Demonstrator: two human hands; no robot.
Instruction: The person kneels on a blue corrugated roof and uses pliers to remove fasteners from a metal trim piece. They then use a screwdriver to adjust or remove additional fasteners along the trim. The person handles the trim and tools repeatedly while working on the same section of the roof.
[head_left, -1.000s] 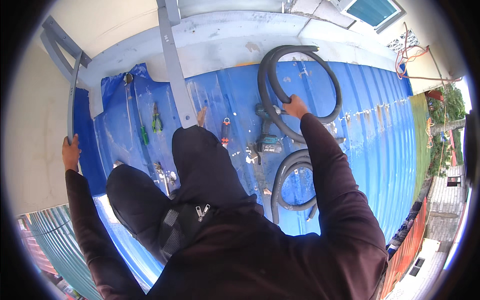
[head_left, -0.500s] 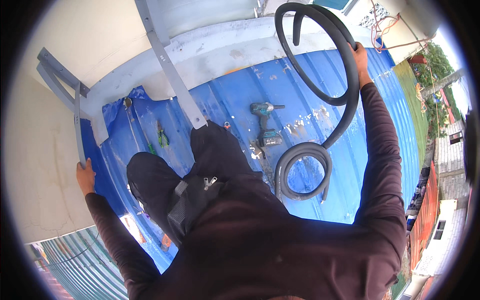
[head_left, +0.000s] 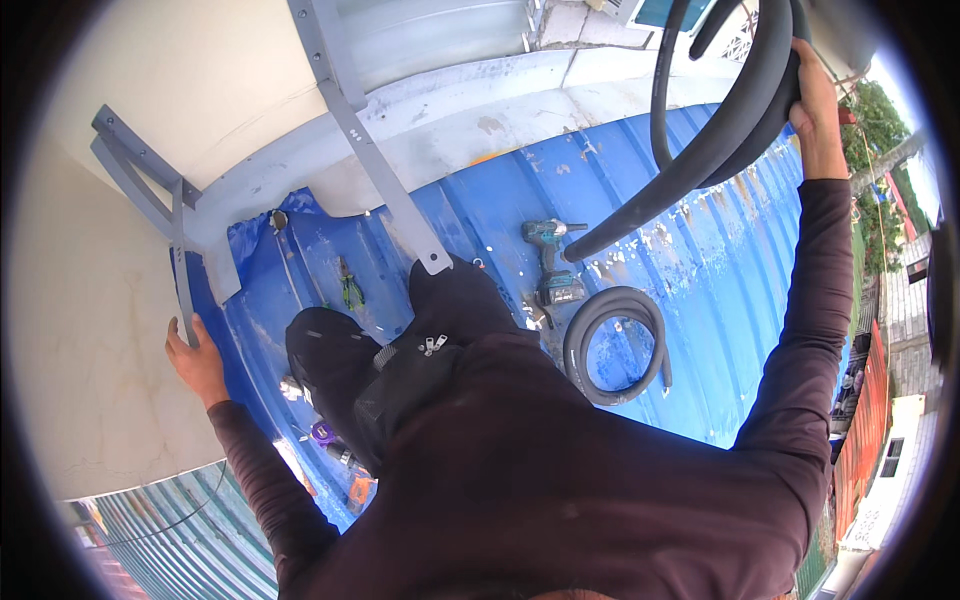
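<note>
While the right hand, arm stretched to one o'clock, grips the black hose, the left hand at nine o'clock clasps a grey bracket.

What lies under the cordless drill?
The cordless drill lies directly on the blue corrugated roof sheet, beside a coiled grey hose. Whatever is beneath the sheet is hidden.

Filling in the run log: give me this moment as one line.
right hand: grips black hose, raised | left hand: on grey bracket | blue roof: cordless drill, grey hose coil
</note>
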